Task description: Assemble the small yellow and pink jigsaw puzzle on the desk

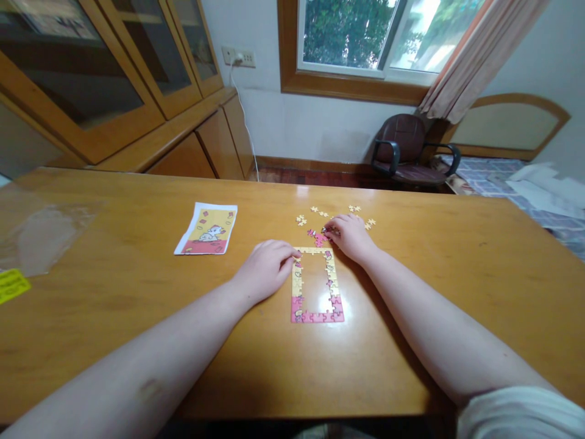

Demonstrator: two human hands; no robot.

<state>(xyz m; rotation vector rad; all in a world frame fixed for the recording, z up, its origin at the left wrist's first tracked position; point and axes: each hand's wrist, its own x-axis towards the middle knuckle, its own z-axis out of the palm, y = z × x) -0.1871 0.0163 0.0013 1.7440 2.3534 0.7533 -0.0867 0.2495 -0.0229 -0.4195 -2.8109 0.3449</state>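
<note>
A jigsaw border (317, 317) of joined yellow and pink pieces lies flat on the table, with bare tabletop showing inside it. My left hand (269, 268) rests at its upper left corner, index fingertip on the edge and thumb a little apart, holding nothing. Beyond the top edge, my right hand (350, 236) has its fingers pinched together over a small puzzle piece (325, 230), mostly hidden by the fingertips. Right beside those fingertips lie loose pink pieces (319, 240). Loose yellow pieces (300, 220) are scattered farther back, some close to my right hand.
A picture sheet (208, 230) showing a white cat lies left of the border. At the far left is a clear plastic bag (43, 235) with a yellow label (13, 285). Past the wooden table (137, 292) stand a cabinet (173, 140) and an office chair (404, 146).
</note>
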